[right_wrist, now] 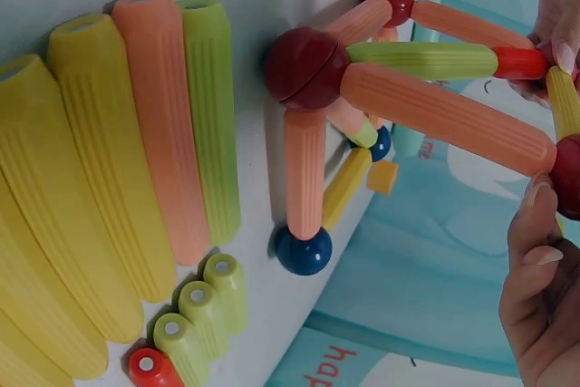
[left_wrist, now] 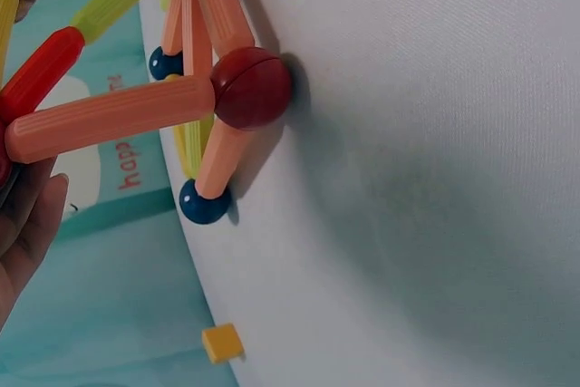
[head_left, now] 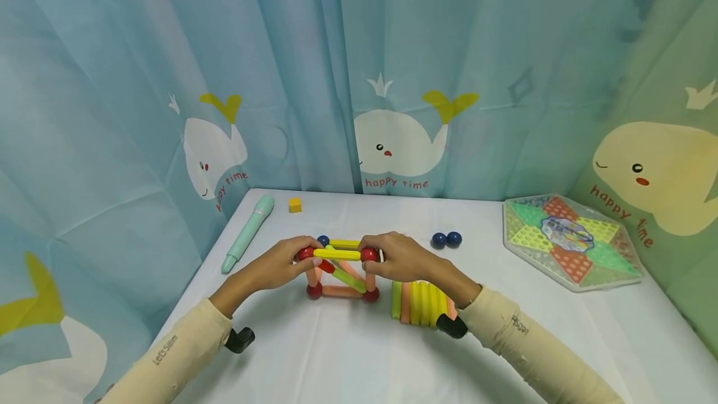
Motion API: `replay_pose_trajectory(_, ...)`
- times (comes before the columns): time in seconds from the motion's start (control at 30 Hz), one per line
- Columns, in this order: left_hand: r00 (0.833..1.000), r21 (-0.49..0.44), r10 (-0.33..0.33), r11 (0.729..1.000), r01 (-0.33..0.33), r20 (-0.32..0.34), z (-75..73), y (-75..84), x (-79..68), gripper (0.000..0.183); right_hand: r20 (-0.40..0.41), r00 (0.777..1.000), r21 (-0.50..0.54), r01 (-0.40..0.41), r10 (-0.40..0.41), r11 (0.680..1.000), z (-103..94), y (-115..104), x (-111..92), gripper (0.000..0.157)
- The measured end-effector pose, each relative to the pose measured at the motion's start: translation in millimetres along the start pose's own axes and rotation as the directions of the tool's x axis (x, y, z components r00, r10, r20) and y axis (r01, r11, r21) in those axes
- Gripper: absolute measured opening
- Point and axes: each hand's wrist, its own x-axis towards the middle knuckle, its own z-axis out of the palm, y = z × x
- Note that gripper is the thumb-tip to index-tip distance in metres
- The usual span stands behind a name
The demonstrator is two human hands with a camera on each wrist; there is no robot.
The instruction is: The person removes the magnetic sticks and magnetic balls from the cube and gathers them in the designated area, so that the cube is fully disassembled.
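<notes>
Magnetic ball-and-stick structure (head_left: 338,255), one, mid-picture on the white bench (head_left: 336,360): left grip (head_left: 283,260) pinching its upper-left red ball (head_left: 305,254), right grip (head_left: 401,255) its upper-right red ball (head_left: 369,255). Risk, as judged: uneven pulling or twisting could part joints and collapse it. Container: hexagonal Chinese-checkers case (head_left: 566,234), picture right; loose contents indistinct.

The right wrist view crops the right hand (right_wrist: 535,289) and a red ball (right_wrist: 568,177); board label (head_left: 568,234) illegible
</notes>
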Motion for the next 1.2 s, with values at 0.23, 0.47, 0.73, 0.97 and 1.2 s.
replay_pose_trajectory(0.23,1.0,0.004,0.011,1.0,-0.011,-0.002,1.7,1.2,-1.0,0.026,0.028,0.999,0.055,0.024,-0.025,0.998,-3.0,3.1,3.1,0.022)
replay_pose_trajectory(0.47,1.0,0.021,0.026,0.999,-0.026,-0.012,3.8,1.9,-0.9,0.025,0.042,0.997,0.007,0.069,-0.07,0.998,-4.4,4.2,5.8,0.017)
replay_pose_trajectory(0.73,0.999,0.025,0.031,0.999,-0.031,-0.018,3.8,1.2,-0.4,0.026,0.05,0.997,-0.028,0.061,-0.06,0.998,-3.1,5.9,3.7,0.019)
replay_pose_trajectory(0.97,1.0,0.031,0.019,0.999,-0.019,-0.023,4.0,0.9,1.0,0.026,0.086,0.995,-0.028,0.048,-0.046,0.998,-4.0,9.0,2.8,0.02)
replay_pose_trajectory(1.2,0.999,0.018,0.02,1.0,-0.019,-0.025,5.4,1.7,0.7,0.025,0.103,0.994,-0.029,0.045,-0.042,0.999,-8.8,8.2,2.2,0.022)
